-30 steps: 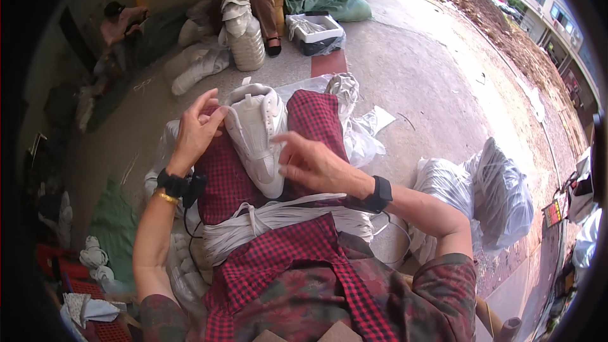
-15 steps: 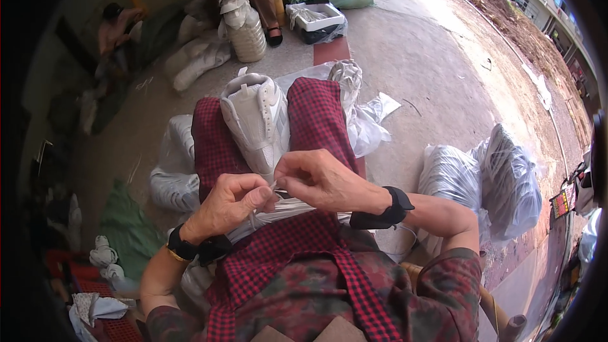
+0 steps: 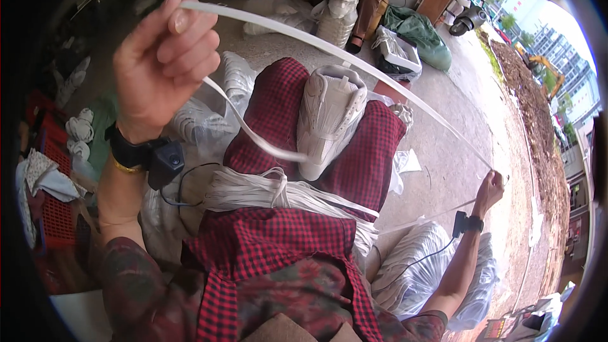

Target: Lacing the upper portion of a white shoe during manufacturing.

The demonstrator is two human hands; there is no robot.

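A flat white shoelace point(image 3: 380, 76) is stretched between my hands in a long slanting line. Raised high at the left, my left hand point(image 3: 166, 66) pinches one part of it, and a loose end hangs in a curve toward my lap. Far out to the right, my right hand point(image 3: 489, 192) is closed on the other part, with more lace trailing below it. A white high-top shoe point(image 3: 328, 117) is wedged between my knees, toe toward me; the stretched lace passes above it. Across my lap lies a tied bundle of white laces point(image 3: 253, 191), touched by neither hand.
Plastic-wrapped white stacks point(image 3: 411, 266) stand on the floor at my right. A red crate point(image 3: 58, 206) holding cloth is at the left. Farther off, a seated person point(image 3: 370, 0) is beside stacked white pieces point(image 3: 339, 22), a white tray point(image 3: 399, 54) and a green sack point(image 3: 421, 35).
My hands were together above the lap, fingers meeting at a lace. Now they are wide apart, left up and right far out, with the lace drawn between them. The view has shifted too.
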